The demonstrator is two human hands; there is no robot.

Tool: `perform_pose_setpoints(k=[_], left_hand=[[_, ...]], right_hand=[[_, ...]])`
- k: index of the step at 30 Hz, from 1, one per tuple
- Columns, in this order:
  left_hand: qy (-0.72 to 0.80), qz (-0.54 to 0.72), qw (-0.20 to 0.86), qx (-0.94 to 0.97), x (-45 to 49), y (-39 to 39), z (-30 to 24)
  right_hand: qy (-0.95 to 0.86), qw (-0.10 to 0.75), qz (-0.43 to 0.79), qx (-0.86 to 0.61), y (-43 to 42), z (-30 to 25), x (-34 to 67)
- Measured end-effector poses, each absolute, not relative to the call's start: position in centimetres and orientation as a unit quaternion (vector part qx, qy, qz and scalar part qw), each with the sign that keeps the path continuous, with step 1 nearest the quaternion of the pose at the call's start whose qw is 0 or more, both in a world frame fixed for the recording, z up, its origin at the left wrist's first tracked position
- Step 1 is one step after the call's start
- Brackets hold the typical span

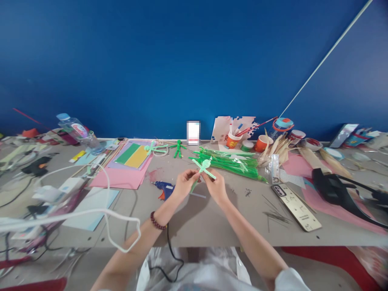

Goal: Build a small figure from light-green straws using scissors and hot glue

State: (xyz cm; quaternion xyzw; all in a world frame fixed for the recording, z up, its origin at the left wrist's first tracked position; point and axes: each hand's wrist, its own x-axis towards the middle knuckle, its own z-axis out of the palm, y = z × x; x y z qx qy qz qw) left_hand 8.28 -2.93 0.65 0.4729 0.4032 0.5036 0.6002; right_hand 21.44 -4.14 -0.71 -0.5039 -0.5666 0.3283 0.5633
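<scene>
Between my two hands is a light green pipe-cleaner figure [206,164], with a round head and arms stretched out to both sides. My left hand [184,184] pinches its lower left part, while the fingers of my right hand [217,188] close on its lower right part. The fingers partly hide its body. Just left of my left hand lies a blue glue gun [165,188] with an orange trigger. A dark green pipe-cleaner figure [178,149] stands farther back. Beyond my right hand is a bundle of green pipe cleaners [233,165] in clear plastic.
Coloured sheets [121,178] and a water bottle [79,131] are at left. A white cable [100,211] loops over the near left. At right lie a phone [295,208], dark wire pieces [275,217] and a black headset [330,190]. Paper cups [233,141] stand along the wall.
</scene>
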Motion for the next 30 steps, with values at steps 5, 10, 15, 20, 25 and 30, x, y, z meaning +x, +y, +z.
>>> perform_pose_setpoints(k=[5, 10, 15, 20, 25, 30], left_hand=[[0.359, 0.518, 0.666, 0.399, 8.6, -3.1, 0.8], [0.311, 0.486, 0.755, 0.311, 8.7, -3.2, 1.0], [0.297, 0.476, 0.783, 0.270, 8.4, -2.8, 0.7], [0.297, 0.474, 0.789, 0.255, 8.3, -3.0, 0.8], [0.295, 0.478, 0.787, 0.256, 8.3, -3.1, 0.9], [0.295, 0.479, 0.782, 0.269, 8.3, -3.1, 0.7]], right_hand=[[-0.592, 0.555, 0.272, -0.517, -4.8, -0.3, 20.9], [-0.594, 0.563, 0.262, -0.512, -5.3, 0.0, 20.5], [-0.609, 0.555, 0.257, -0.505, -5.4, 0.2, 20.4], [-0.588, 0.561, 0.306, -0.496, -5.5, 0.4, 20.4], [-0.569, 0.563, 0.338, -0.496, -5.4, 0.1, 20.6], [-0.538, 0.564, 0.380, -0.498, -4.8, -0.2, 21.1]])
